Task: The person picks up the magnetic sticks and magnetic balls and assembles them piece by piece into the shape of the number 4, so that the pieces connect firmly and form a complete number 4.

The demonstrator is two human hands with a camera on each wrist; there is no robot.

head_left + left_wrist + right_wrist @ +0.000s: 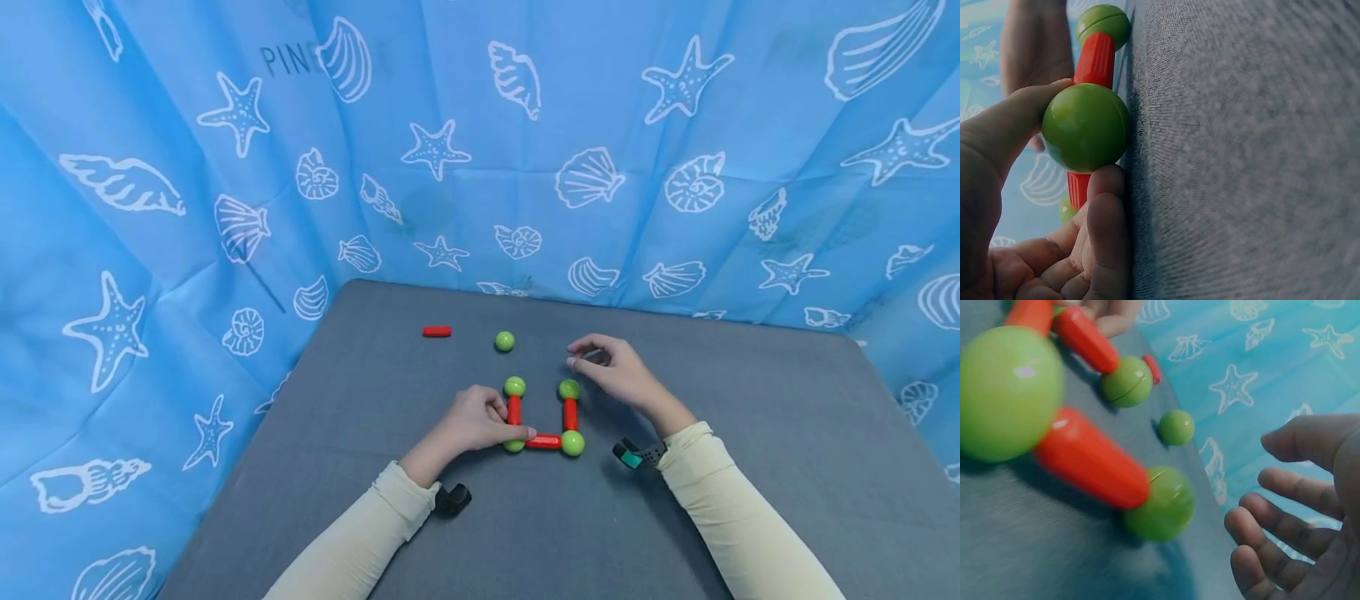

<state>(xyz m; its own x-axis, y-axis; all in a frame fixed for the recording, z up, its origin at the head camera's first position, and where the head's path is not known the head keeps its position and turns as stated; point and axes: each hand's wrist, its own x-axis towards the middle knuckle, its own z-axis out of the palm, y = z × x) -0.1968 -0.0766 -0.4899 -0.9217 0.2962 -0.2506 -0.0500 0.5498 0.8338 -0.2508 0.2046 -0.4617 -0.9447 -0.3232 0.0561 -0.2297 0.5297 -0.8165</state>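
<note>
A U-shaped frame of red rods and green balls lies on the table. Its bottom rod (546, 442) joins two corner balls, and a right-side rod (571, 415) ends in a green ball (569, 389). My left hand (471, 421) grips the near-left corner, thumb by the bottom rod and curled fingers by the left rod (514, 409). In the left wrist view, thumb and fingertips touch the corner ball (1087, 128). Beyond the frame's right side, my right hand (615, 371) hovers with loosely bent fingers, holding nothing; the right wrist view shows it apart from the far-right ball (1160, 505).
Behind the frame, a loose green ball (505, 341) and a loose red rod (437, 332) lie on the grey table (360, 367). A blue curtain (465, 208) printed with shells and starfish hangs along the table's back and sides.
</note>
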